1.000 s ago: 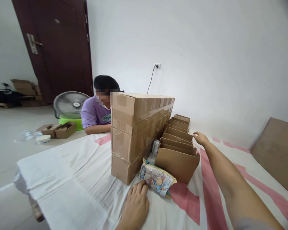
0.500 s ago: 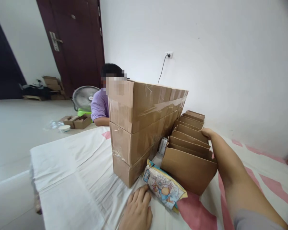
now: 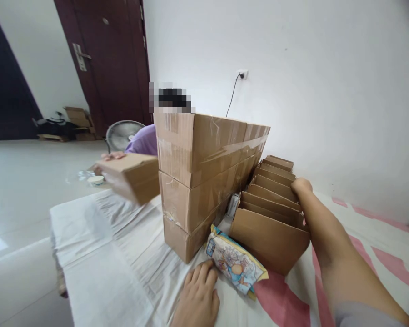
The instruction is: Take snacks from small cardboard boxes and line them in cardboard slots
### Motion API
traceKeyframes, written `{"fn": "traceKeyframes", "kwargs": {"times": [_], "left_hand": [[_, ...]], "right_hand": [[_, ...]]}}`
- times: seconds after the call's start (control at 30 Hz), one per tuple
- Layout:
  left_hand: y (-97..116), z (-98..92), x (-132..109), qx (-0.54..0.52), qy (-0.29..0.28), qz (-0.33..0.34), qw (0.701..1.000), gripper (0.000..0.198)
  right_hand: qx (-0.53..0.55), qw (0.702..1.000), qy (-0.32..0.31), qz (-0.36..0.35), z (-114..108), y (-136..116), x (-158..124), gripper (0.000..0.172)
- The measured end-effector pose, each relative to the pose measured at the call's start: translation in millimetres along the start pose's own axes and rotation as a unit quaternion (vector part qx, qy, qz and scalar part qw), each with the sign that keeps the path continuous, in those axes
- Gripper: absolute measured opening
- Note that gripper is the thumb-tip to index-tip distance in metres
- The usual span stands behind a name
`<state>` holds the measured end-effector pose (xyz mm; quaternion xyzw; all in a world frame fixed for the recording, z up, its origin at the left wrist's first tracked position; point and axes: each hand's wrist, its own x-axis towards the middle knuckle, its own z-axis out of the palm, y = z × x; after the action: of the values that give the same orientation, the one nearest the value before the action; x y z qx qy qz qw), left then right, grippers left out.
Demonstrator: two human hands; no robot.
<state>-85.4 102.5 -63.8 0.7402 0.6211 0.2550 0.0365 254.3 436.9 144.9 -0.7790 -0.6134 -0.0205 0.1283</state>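
My left hand (image 3: 199,290) lies flat on the white cloth (image 3: 98,277), fingers a little apart and holding nothing, beside a printed packet (image 3: 236,263). At the right, my right hand (image 3: 301,187) reaches to the far side of a row of upright folded cardboard pieces (image 3: 269,240) and touches their edge; its fingertips are hidden behind the cardboard. Between the row and the left side stands a stack of taped brown boxes (image 3: 207,168), three layers high. A small white item (image 3: 232,205) sits between stack and row.
Behind the stack, another person in a purple sleeve (image 3: 143,140) has a hand (image 3: 113,156) on a brown box (image 3: 132,175) over the cloth's far left edge. A fan (image 3: 122,135) and white bowl (image 3: 95,180) stand beyond.
The other person has leaned behind the stack, and a brown box now shows in that person's hand at the left. My hands have stayed in place; the view has shifted slightly.
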Motion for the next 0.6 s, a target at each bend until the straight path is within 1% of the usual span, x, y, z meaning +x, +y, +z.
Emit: {"fn": "traceKeyframes", "kwargs": {"times": [0.13,0.2,0.3,0.37,0.43,0.47,0.53,0.57,0.6], "left_hand": [[7.9,-8.6,1.2,-0.036,-0.021,-0.026,0.999,0.037],[12.4,-13.9,1.4,-0.055,-0.026,-0.036,0.998,0.037],[17.7,-19.8,2.1,-0.066,-0.032,-0.047,0.996,0.037],[20.0,-21.6,2.8,-0.064,-0.033,-0.050,0.996,0.036],[21.4,-22.2,3.2,-0.073,-0.025,-0.045,0.996,0.035],[21.8,-22.1,3.2,-0.085,-0.017,-0.040,0.995,0.034],[21.9,-21.2,2.9,-0.110,0.000,-0.035,0.993,0.032],[21.8,-20.7,2.5,-0.118,0.005,-0.035,0.992,0.031],[21.6,-20.1,2.1,-0.127,0.012,-0.033,0.991,0.029]], "right_hand": [[0.032,0.999,-0.013,0.012,-9.2,-2.3,-13.0,0.024],[0.054,0.998,-0.004,0.016,-17.9,-2.8,-23.9,0.024],[0.089,0.994,0.053,0.025,-35.0,-3.1,-46.4,0.038],[0.109,0.989,0.098,0.015,-46.7,-5.3,-67.2,0.047],[0.149,0.975,0.162,-0.036,-56.1,-11.0,-96.2,0.047],[0.178,0.960,0.201,-0.076,-59.5,-15.9,-115.2,0.044],[0.247,0.913,0.273,-0.175,-63.0,-30.5,-164.1,0.038],[0.277,0.889,0.286,-0.225,-63.0,-40.6,-194.1,0.036],[0.303,0.869,0.281,-0.273,-61.7,-52.7,-226.9,0.034]]}}
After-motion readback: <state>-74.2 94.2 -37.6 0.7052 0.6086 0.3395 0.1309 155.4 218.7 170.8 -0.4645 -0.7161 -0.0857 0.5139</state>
